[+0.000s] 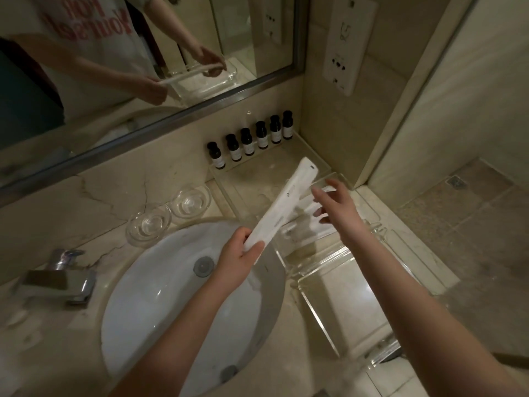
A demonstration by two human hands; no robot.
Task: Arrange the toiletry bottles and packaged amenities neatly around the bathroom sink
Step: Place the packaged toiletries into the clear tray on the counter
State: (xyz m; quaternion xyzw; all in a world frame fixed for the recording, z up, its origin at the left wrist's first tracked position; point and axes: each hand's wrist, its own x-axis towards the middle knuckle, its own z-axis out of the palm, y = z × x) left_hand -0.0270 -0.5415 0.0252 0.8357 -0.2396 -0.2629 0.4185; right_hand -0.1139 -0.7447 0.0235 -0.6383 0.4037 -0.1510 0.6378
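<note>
Left hand [240, 253] clamped on the lower end of a long white packaged amenity [286, 204], thumb on top, fingers beneath; package held up off the counter, tilted, its far end pointing toward the back corner.

Right hand [335, 204] just beside the package's upper half, fingers spread apart, holding nothing that can be made out; hand blurred. Whether the fingertips touch the package cannot be told.

Beneath the right hand: more white packaged items [312, 213], blurred, lying in a clear acrylic tray [343, 285] on the counter right of the sink [160, 299]. Count of them not readable.

Six small dark toiletry bottles [247, 141] upright in a row along the backsplash under the mirror [143, 67], white labels facing out, standing at the back of a second clear tray [246, 179] near the corner wall.

Two clear glass dishes [169, 216] side by side on the marble counter [57, 210] behind the sink, between the bottles and the chrome faucet [65, 279].

Sink basin white, drain stopper [203, 266] visible at its middle.

Mirror shows the person's shirt with red lettering and both hands on the package
</note>
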